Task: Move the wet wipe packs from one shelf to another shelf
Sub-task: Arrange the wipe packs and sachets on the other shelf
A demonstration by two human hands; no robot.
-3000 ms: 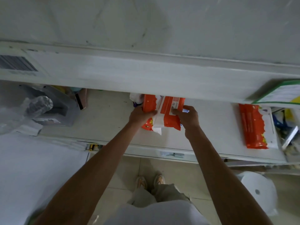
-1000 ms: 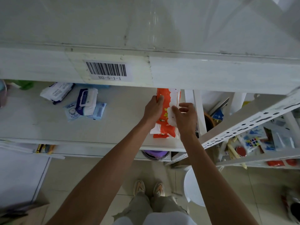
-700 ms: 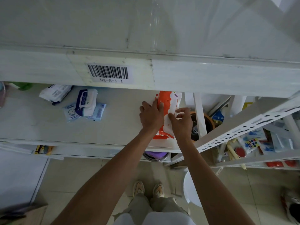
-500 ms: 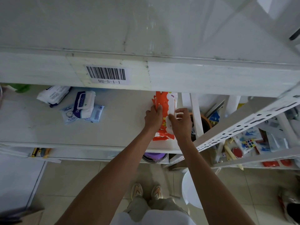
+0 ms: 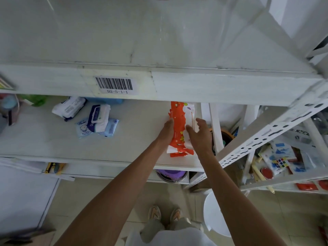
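Note:
An orange and white wet wipe pack (image 5: 181,121) lies lengthwise on the white shelf (image 5: 134,139), near its right end. My left hand (image 5: 166,129) lies along the pack's left edge with its fingers straight against it. Just right of the pack, my right hand (image 5: 199,132) hovers with its fingers spread and loose, its thumb over the pack. Further left on the same shelf lie several white and blue wipe packs (image 5: 97,119), loosely piled.
The upper shelf's front beam carries a barcode label (image 5: 114,85) and hides the back of the shelf. A white upright post (image 5: 215,128) stands right of the pack. The neighbouring rack holds toys and a puzzle cube (image 5: 280,163). A white stool (image 5: 214,213) stands on the floor.
I carried the orange pack from another shelf bay to this one and laid it flat. In the last half second my right hand let go and opened; my left hand straightened beside it.

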